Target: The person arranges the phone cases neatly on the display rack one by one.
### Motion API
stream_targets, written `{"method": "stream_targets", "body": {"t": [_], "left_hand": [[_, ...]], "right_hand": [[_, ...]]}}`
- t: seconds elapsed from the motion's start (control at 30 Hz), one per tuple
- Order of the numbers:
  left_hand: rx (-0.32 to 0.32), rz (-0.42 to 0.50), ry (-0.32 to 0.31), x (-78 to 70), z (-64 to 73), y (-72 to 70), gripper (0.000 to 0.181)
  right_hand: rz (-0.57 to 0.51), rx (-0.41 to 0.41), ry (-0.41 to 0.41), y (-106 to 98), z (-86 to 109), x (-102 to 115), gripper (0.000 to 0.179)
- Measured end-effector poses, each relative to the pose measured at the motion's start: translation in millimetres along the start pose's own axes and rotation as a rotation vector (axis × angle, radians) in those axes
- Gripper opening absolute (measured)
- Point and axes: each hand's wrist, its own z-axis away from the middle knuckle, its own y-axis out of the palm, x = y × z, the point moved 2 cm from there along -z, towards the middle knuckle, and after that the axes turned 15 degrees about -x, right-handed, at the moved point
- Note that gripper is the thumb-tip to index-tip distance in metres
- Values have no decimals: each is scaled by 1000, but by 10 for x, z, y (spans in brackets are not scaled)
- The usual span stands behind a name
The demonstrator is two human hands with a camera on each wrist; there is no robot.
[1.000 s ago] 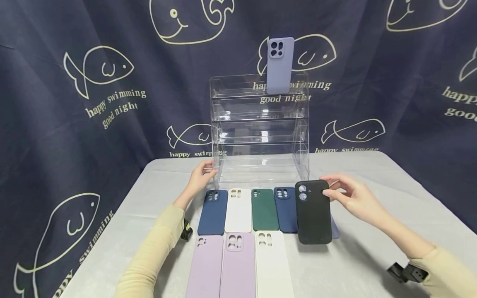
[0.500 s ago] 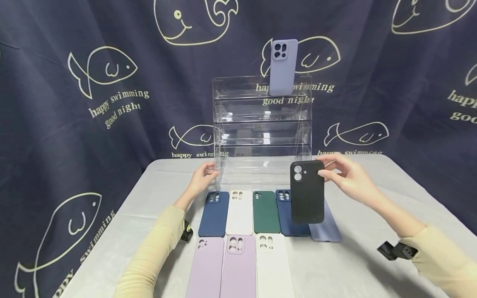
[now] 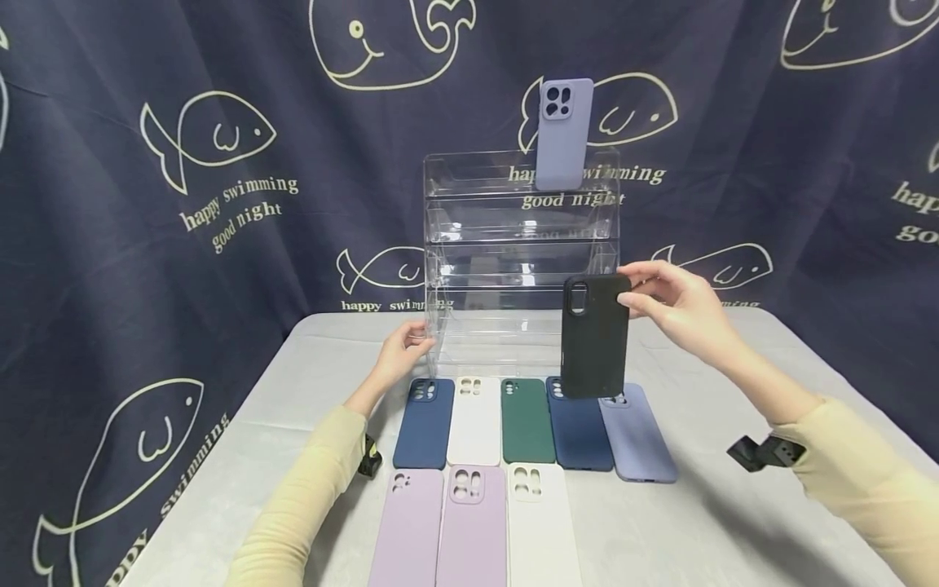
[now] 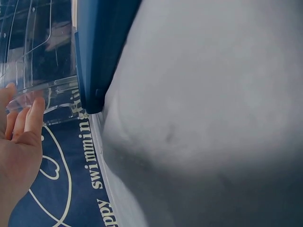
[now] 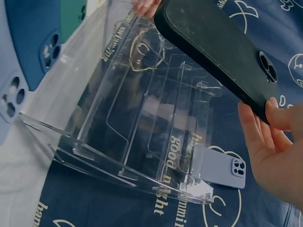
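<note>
My right hand (image 3: 685, 306) pinches a black phone case (image 3: 596, 346) by its upper right edge, thumb in front and fingers behind. The case hangs upright in the air before the right part of a clear tiered display rack (image 3: 499, 346). In the right wrist view, the black case (image 5: 213, 49) is tilted above the rack's shelves. At the rack's lower left side, my left hand (image 3: 402, 352) holds the edge of the clear side wall between thumb and fingers. A lavender phone case (image 3: 563, 139) stands on the top tier, at the right.
On the grey-white tablecloth (image 3: 293, 391), phone cases lie in two rows: blue (image 3: 424, 428), white (image 3: 474, 424), green (image 3: 528, 424), another blue (image 3: 583, 436) and periwinkle (image 3: 641, 440). Nearer lie two lilac cases (image 3: 473, 538) and a white one (image 3: 543, 530). A dark fish-print curtain (image 3: 220, 350) hangs behind.
My right hand has raised the black case and moved it left and toward the rack, uncovering the periwinkle case on the table. My left hand stays at the rack's side.
</note>
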Motion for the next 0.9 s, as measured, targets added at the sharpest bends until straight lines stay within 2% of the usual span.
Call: {"method": "stream_targets", "body": {"t": [0.17,0.23,0.57,0.9], "left_hand": [[-6,22,-10,268,-112,76,42],[-11,19,-13,307,-128,82,42],[-21,2,22,311,-133,82,39],[-15,-4,12,315,-142,80,40]], "right_hand": [[-40,-23,56,4,-138,31,34],[-58,-33,60,9,-193,41,34],[-171,-83,-6,30,-520,167,34],[-264,-128,9,101,-883,297,34]]}}
